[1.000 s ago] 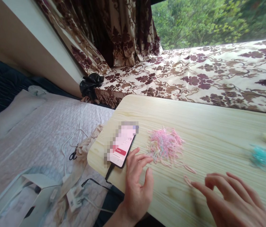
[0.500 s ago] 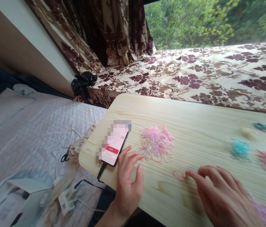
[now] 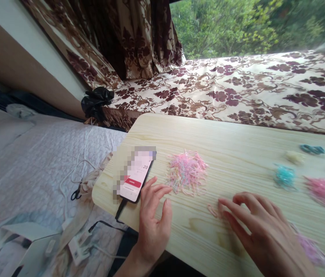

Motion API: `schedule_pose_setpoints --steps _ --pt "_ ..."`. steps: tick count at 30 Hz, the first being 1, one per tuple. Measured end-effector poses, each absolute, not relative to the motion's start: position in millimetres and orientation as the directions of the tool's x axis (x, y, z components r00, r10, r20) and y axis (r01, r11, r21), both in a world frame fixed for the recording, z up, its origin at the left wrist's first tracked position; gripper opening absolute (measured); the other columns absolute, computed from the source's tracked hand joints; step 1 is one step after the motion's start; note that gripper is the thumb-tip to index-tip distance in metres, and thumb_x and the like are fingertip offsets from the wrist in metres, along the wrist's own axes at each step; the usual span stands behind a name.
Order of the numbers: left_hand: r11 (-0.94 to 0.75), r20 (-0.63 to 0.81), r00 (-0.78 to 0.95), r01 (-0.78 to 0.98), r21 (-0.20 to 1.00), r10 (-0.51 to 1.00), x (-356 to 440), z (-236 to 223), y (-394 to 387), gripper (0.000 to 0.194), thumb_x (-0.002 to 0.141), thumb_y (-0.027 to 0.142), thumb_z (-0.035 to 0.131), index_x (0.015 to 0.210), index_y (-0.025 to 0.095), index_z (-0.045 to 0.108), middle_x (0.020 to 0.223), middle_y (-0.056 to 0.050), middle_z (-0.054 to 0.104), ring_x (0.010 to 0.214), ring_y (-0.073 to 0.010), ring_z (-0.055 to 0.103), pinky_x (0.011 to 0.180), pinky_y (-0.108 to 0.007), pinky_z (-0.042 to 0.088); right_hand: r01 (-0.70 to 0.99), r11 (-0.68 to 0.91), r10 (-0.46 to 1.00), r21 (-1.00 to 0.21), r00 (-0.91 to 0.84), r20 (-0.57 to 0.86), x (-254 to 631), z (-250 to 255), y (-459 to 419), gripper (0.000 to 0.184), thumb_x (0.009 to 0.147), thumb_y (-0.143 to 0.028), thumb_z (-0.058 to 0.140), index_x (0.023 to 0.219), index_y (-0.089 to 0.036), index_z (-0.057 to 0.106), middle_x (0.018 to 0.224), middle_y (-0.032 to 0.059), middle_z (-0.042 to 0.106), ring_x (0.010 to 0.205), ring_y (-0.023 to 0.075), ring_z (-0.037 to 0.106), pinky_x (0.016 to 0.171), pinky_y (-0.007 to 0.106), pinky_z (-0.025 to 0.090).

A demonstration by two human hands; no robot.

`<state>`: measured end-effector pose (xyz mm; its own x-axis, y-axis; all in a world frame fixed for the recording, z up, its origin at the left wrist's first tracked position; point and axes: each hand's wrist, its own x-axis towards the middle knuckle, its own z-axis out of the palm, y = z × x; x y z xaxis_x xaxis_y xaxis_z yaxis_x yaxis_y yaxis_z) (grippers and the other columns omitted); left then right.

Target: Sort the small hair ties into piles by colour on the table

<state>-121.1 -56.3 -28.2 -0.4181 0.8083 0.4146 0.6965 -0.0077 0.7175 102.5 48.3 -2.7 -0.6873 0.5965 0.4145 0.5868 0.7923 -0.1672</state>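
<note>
My left hand rests on the tabletop beside the phone. Its fingers are loosely spread and hold nothing. To its upper right is a loose pile of pastel rubber bands, mostly pink. My right hand hovers low over the wood, fingers curved and apart, with its index fingertip down near a single pink rubber band. A blurred pinkish bit, perhaps a second band, lies under that fingertip.
Right of the pile lie small bunches in teal, pink, cream, dark blue and lilac. A cable runs off the table's left edge towards the bed. A floral-covered sill borders the far side.
The view has swung right, bringing more bunches into sight. My right index finger has slid a pink band across the wood towards the other single one. My left hand stays beside the phone.
</note>
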Motion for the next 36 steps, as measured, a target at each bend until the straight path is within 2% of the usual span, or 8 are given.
schedule_pose_setpoints --steps 3,6,13,20,24,27,31,36 --pt "-0.006 0.416 -0.419 0.698 0.716 0.807 -121 -28 -56 0.028 0.093 0.010 0.051 0.112 0.025 0.065 0.112 -0.005 0.070 0.131 -0.0240 0.053 0.108 -0.044 0.047 0.583 0.796 0.593 -0.163 -0.697 0.403 97 4 51 0.027 0.099 -0.025 0.044 0.084 -0.025 0.067 0.083 0.0040 0.061 0.080 0.0192 0.056 0.072 0.032 0.043" --pt "-0.005 0.414 -0.419 0.698 0.716 0.808 -121 -29 -57 0.027 0.093 0.011 0.051 0.112 0.025 0.065 0.112 -0.005 0.070 0.131 -0.0243 0.053 0.108 -0.044 0.047 0.566 0.810 0.577 -0.155 -0.719 0.387 96 7 54 0.027 0.098 -0.022 0.045 0.079 -0.025 0.064 0.081 0.0037 0.061 0.078 0.0195 0.056 0.072 0.033 0.041" --pt "-0.013 0.430 -0.387 0.731 0.683 0.816 -121 -31 -55 0.029 0.093 0.010 0.051 0.114 0.025 0.063 0.113 -0.005 0.069 0.132 -0.0236 0.051 0.108 -0.044 0.047 0.569 0.811 0.574 -0.139 -0.726 0.379 95 9 50 0.030 0.095 -0.013 0.041 0.074 -0.025 0.059 0.078 0.0030 0.061 0.077 0.0191 0.056 0.072 0.032 0.042" --pt "-0.053 0.460 -0.259 0.825 0.563 0.850 -120 -38 -54 0.032 0.092 0.008 0.051 0.115 0.026 0.062 0.113 -0.005 0.068 0.131 -0.0253 0.050 0.109 -0.050 0.045 0.631 0.769 0.587 -0.103 -0.632 0.506 129 9 49 0.023 0.100 -0.025 0.041 0.085 -0.022 0.059 0.087 0.0053 0.062 0.085 0.0188 0.058 0.074 0.030 0.042" --pt "-0.108 0.490 -0.163 0.872 0.478 0.856 -127 -42 -50 0.032 0.092 0.011 0.053 0.119 0.027 0.062 0.115 -0.004 0.068 0.132 -0.0257 0.051 0.106 -0.046 0.047 0.784 0.621 0.673 0.007 -0.538 0.507 188 3 66 0.035 0.101 -0.044 0.038 0.092 -0.021 0.063 0.095 0.0116 0.066 0.089 0.0282 0.060 0.075 0.039 0.044" --pt "-0.142 0.538 -0.129 0.890 0.433 0.833 -133 -49 -46 0.031 0.092 0.013 0.054 0.119 0.026 0.062 0.117 -0.004 0.068 0.131 -0.0256 0.052 0.105 -0.044 0.047 0.887 0.447 0.730 0.115 -0.436 0.527 228 1 85 0.045 0.100 -0.047 0.033 0.088 -0.020 0.067 0.095 0.0165 0.069 0.088 0.0344 0.061 0.071 0.044 0.045" --pt "-0.177 0.604 -0.108 0.902 0.393 0.790 -139 -60 -40 0.032 0.092 0.012 0.055 0.121 0.025 0.061 0.116 -0.004 0.069 0.130 -0.0246 0.052 0.105 -0.039 0.046 0.947 0.309 0.816 0.090 -0.313 0.486 249 0 109 0.044 0.096 -0.043 0.036 0.083 -0.020 0.071 0.087 0.0141 0.071 0.080 0.0323 0.061 0.066 0.043 0.046" --pt "-0.193 0.649 -0.096 0.913 0.360 0.755 -141 -67 -37 0.032 0.092 0.014 0.056 0.122 0.024 0.062 0.117 -0.004 0.069 0.129 -0.0241 0.053 0.104 -0.037 0.045 0.963 0.261 0.833 0.073 -0.263 0.487 246 -6 127 0.042 0.093 -0.036 0.036 0.078 -0.021 0.073 0.084 0.0126 0.070 0.082 0.0317 0.062 0.067 0.043 0.047"
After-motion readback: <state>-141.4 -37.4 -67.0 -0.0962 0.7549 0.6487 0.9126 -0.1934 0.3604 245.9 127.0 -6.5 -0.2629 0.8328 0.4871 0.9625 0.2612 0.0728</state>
